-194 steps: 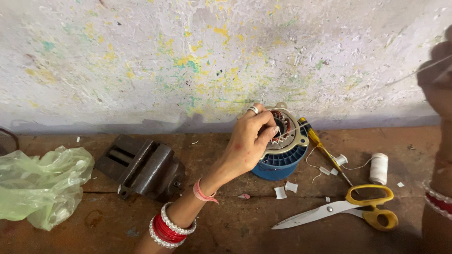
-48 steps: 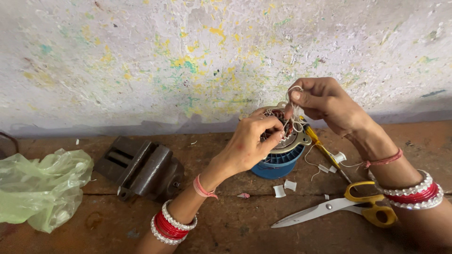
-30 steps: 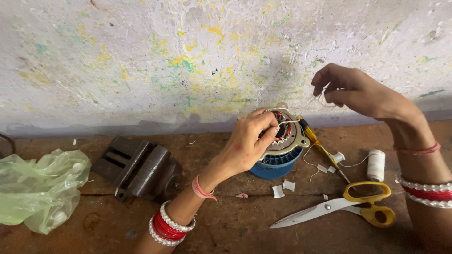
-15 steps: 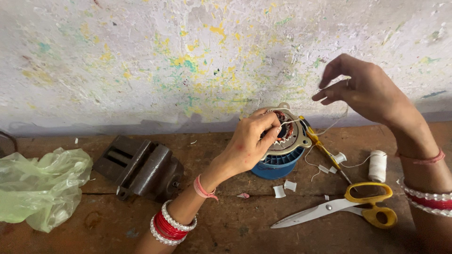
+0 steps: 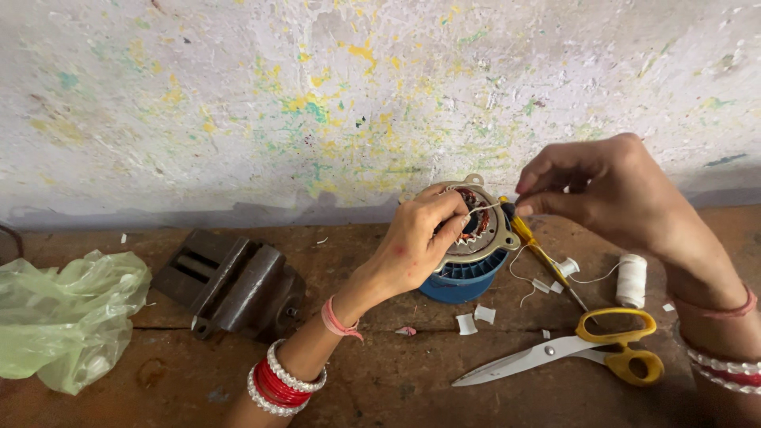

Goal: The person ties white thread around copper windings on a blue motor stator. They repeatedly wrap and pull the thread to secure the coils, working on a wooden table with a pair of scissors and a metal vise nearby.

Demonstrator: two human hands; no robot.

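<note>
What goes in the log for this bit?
left hand: on blue motor | right hand: pinching white thread taut | yellow scissors: lying on bench

Your left hand [image 5: 416, 246] covers the near left of the motor stator [image 5: 476, 238], hiding part of its windings; your right hand [image 5: 610, 194] conceals where the thread [image 5: 485, 209] is pinched. Your right forearm is cut off by the frame edge, as is the green plastic bag [image 5: 63, 317]
</note>
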